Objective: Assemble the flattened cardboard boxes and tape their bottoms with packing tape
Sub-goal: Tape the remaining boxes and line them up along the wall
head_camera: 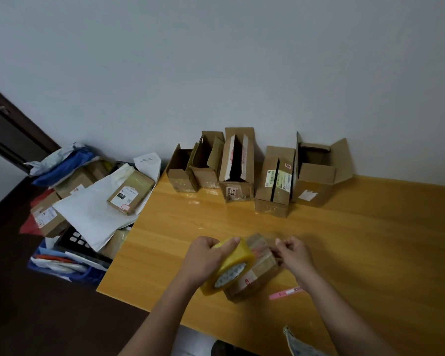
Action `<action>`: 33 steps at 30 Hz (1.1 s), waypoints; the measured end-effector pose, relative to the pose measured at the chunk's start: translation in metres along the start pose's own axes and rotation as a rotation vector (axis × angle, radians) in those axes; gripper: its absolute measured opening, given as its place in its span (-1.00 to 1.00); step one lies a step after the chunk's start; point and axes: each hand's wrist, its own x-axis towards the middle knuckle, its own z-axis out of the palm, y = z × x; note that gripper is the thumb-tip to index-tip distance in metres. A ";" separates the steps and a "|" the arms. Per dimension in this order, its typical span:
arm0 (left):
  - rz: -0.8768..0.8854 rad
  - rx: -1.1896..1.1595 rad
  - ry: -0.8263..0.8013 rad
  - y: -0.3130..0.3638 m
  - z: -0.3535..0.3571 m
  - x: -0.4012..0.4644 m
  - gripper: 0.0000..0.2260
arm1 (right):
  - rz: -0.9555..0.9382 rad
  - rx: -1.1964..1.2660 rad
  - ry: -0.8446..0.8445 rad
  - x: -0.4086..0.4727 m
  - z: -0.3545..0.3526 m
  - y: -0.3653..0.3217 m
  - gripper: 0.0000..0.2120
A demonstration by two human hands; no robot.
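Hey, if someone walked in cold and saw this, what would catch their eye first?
Probably the yellow roll of packing tape gripped in the left hand at the near middle of the wooden table, held against a small brown cardboard box that the right hand pinches. Next, the row of five assembled cardboard boxes along the wall, and the heap of parcels and white mailer bags left of the table.

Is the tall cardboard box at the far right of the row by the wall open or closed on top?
Open: the tall cardboard box has its top flaps standing apart, showing a dark interior.
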 end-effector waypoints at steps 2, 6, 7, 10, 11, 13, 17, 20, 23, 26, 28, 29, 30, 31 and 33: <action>-0.012 0.049 0.000 0.002 0.003 0.004 -0.34 | -0.009 -0.005 0.012 0.002 0.000 0.003 -0.76; -0.031 0.068 -0.020 0.007 0.009 0.010 -0.32 | -0.023 -0.048 0.056 0.005 0.003 0.010 -0.74; -0.040 0.077 -0.013 0.009 0.010 0.011 -0.33 | -0.030 -0.063 0.071 0.005 0.004 0.012 -0.74; -0.036 0.136 -0.007 0.015 0.015 0.013 -0.40 | -0.036 -0.095 0.095 0.006 0.008 0.017 -0.74; -0.033 0.153 -0.006 0.016 0.016 0.013 -0.40 | -0.042 -0.111 0.088 0.007 0.009 0.018 -0.74; -0.034 0.169 -0.003 0.017 0.017 0.014 -0.36 | -0.021 -0.155 0.049 0.012 0.012 0.021 -0.75; -0.043 0.182 0.010 0.017 0.018 0.015 -0.41 | 0.142 -0.074 -0.022 0.021 0.008 0.020 -0.77; -0.052 0.194 0.014 0.018 0.019 0.016 -0.45 | 0.080 -0.073 0.080 0.009 -0.005 0.015 -0.70; -0.032 0.212 0.026 0.018 0.019 0.017 -0.45 | -0.173 0.029 0.042 -0.013 -0.010 0.019 -0.84; -0.024 0.210 0.034 0.018 0.020 0.018 -0.44 | -0.247 -0.011 -0.202 -0.033 -0.011 0.020 -0.73; -0.019 0.215 0.042 0.019 0.020 0.018 -0.44 | -0.238 -0.031 -0.323 -0.040 -0.013 0.019 -0.54; -0.015 0.216 0.047 0.019 0.021 0.018 -0.44 | -0.269 -0.098 -0.376 -0.045 -0.013 0.017 -0.42; -0.014 0.220 0.054 0.019 0.021 0.017 -0.44 | -0.316 -0.218 -0.416 -0.049 -0.013 0.015 -0.30; -0.011 0.225 0.062 0.019 0.021 0.017 -0.44 | -0.374 -0.345 -0.438 -0.052 -0.013 0.013 -0.22; -0.007 0.232 0.071 0.019 0.021 0.016 -0.44 | -0.467 -0.529 -0.439 -0.056 -0.013 0.013 -0.15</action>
